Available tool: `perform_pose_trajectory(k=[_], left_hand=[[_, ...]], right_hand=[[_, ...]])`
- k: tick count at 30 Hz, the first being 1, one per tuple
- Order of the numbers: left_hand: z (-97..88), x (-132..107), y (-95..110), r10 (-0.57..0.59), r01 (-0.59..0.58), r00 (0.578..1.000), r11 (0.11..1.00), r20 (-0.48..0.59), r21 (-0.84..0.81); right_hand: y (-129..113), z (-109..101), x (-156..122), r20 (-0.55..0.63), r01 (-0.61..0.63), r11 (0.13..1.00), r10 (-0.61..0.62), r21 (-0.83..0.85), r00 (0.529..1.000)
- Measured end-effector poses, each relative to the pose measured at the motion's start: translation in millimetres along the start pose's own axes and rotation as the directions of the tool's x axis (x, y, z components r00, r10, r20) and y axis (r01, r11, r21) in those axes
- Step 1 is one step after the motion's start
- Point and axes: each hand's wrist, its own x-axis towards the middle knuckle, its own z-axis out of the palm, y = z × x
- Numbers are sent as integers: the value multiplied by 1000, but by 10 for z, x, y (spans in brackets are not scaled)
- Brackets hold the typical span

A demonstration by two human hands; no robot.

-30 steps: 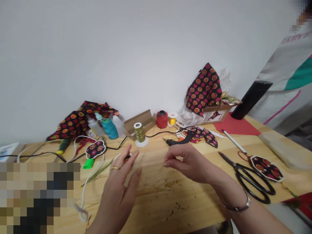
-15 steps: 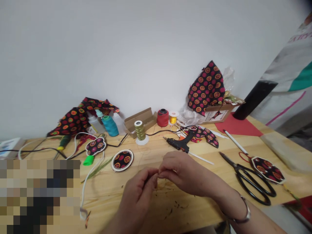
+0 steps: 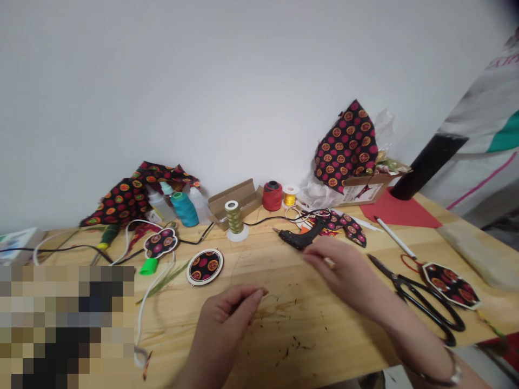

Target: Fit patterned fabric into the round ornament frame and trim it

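Left hand [image 3: 229, 319]: pinched thread [image 3: 273, 297], toward the bench's [image 3: 344, 346] front edge. Right hand [image 3: 340, 270]: had parted from it toward the glue gun [image 3: 298, 237], fingers bunched, grip unclear; left alone visibly kept thread.

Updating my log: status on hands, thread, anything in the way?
Left hand pinching thread. Right hand by glue gun, hold unclear. Nearby clutter: scissors to the right, dark scraps in front.

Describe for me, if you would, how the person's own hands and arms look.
The left hand and right hand are ungloved, and no sleeve shows on either. A narrow silvery bracelet circles the right forearm.
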Motion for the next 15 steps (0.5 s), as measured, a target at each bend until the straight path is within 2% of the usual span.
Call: perform_pose_trajectory(k=[2, 3, 4, 6, 8, 11, 15], left_hand=[[-42, 26, -39, -32, 31, 999, 996, -19, -87], [-64, 38, -58, -42, 38, 999, 992, -33, -119], [-82, 49, -74, -49, 42, 998, 989, -49, -140], [-105, 63, -88, -51, 38, 996, 987, -78, -154], [-105, 72, -75, -38, 23, 994, 989, -100, -143], [-75, 83, -23, -12, -3, 992, 993, -123, -115], [-31, 101, 46, 9, -21, 987, 997, -163, -69]], right_hand=[[269, -173, -197, -117, -173, 958, 149, -229, 982], [408, -274, -317, -183, -301, 885, 250, -355, 951], [542, -375, -446, -184, -412, 787, 370, -459, 911], [785, -546, -710, -161, -523, 627, 541, -577, 825], [983, -634, -949, -89, -572, 543, 673, -615, 734], [1186, -611, -1192, -101, -571, 546, 663, -613, 742], [1266, -509, -1292, -118, -573, 511, 672, -641, 731]])
